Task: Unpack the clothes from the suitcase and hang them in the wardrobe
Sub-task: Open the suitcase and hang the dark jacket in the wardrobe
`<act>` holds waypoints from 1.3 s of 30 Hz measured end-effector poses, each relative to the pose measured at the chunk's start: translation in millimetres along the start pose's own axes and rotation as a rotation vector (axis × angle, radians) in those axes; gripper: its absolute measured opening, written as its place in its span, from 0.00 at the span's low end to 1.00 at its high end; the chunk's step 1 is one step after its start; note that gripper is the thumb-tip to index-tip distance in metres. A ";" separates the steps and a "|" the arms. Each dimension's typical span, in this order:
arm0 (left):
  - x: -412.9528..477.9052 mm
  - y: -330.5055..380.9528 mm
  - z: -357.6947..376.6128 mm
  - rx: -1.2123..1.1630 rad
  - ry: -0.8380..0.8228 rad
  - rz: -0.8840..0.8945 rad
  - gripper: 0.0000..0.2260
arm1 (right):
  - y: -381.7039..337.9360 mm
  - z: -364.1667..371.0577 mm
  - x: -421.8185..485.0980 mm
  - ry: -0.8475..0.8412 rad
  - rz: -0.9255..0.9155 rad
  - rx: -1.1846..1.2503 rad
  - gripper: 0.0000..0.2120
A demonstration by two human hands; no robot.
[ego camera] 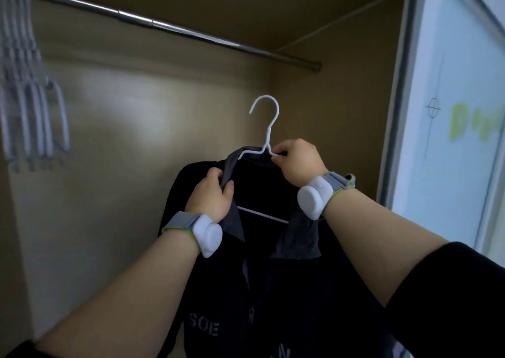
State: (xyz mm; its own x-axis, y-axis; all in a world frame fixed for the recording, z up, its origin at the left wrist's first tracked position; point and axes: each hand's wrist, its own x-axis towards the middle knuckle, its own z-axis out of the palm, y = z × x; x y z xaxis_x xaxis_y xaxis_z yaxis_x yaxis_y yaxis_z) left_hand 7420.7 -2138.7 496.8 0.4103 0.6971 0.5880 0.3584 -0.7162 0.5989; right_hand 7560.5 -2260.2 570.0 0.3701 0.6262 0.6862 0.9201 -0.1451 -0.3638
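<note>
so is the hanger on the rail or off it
Off. The white hanger is held in the air below the rail, dark jacket on it; the right hand pinches its neck, the left hand grips the collar.

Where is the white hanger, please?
The white hanger sits centre in the head view, inside the dark jacket, pinched by the right hand, below the rail.

A single wide-angle view from the person's head faces into the open wardrobe (136, 117) at close range, tilted so that the metal clothes rail (175, 28) crosses the top of the frame, slanting down to the right. Below the rail, both forearms (123, 289) reach in from the bottom corners. Beyond the rail's right end stands a pale door panel (451, 112).
</note>
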 end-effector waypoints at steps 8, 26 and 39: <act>58.3 30.9 3.6 -0.076 0.000 0.080 0.23 | 10.0 -27.6 69.9 0.132 0.015 -0.035 0.10; 183.5 15.5 32.0 -0.164 0.089 0.149 0.23 | 24.1 -32.8 219.6 0.264 0.116 -0.263 0.10; 212.3 5.2 61.5 -0.262 0.016 0.133 0.23 | 44.1 -5.6 247.1 0.163 0.049 -0.417 0.11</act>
State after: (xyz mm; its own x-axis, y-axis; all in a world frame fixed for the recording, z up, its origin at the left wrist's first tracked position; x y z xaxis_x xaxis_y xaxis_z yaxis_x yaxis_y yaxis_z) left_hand 7561.2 -1996.6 591.4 0.4248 0.5993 0.6785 0.0727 -0.7697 0.6343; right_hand 7693.2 -2116.2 727.1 0.3992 0.4873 0.7767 0.8616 -0.4890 -0.1360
